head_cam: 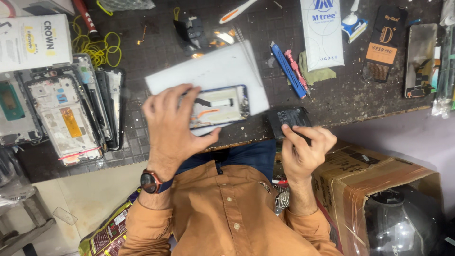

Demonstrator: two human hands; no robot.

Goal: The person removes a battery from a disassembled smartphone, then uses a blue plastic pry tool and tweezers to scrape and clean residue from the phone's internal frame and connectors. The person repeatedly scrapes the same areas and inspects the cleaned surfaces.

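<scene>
While the left hand (pixel 173 125) clamps an opened phone chassis (pixel 219 106) against a white sheet (pixel 208 71); right hand (pixel 305 147) pinches a flat black battery (pixel 289 118); dark gridded mat (pixel 156 42) beneath.

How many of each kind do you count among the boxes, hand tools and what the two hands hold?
Opened phone, in left hand: 1
Black flat part, in right hand: 1
White boxes: 2
Blue tool: 1
Pink screwdriver: 1
Toothbrush: 1
Total: 7
</scene>
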